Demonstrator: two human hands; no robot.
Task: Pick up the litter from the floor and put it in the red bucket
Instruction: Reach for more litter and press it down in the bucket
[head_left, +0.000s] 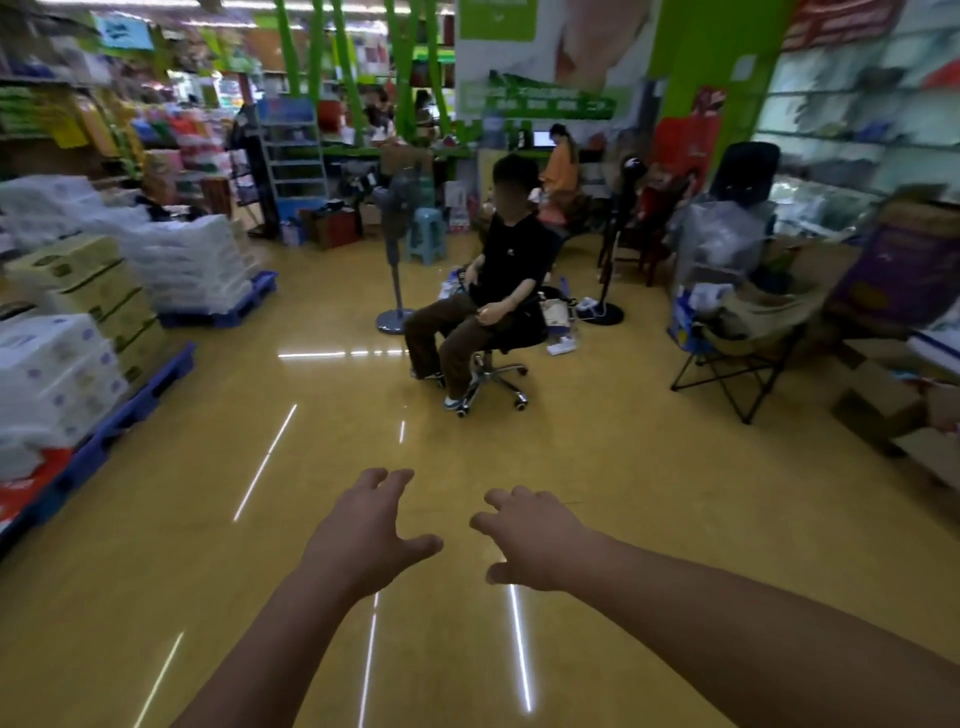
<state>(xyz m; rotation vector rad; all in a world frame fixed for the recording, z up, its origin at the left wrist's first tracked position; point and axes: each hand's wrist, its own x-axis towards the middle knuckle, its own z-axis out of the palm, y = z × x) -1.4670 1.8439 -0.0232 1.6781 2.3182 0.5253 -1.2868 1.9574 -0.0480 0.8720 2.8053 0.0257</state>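
- My left hand (371, 525): extended forward, palm down, fingers spread, holding nothing.
- My right hand (535, 540): likewise, above the glossy floor (156, 545).

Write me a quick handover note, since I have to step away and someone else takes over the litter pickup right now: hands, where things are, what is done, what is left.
Left hand: open, fingers spread, holding nothing, out over the floor.
Right hand: open too, empty, beside the left, not touching it.
Job's things: no red bucket and no litter can be seen on the bare floor ahead.
Surroundings: a person on a swivel chair straight ahead, pallets of stacked goods on the left, a folding chair on the right.
Done: cannot tell from this view.
Left: find the litter and the bucket, then pick up and drop in.
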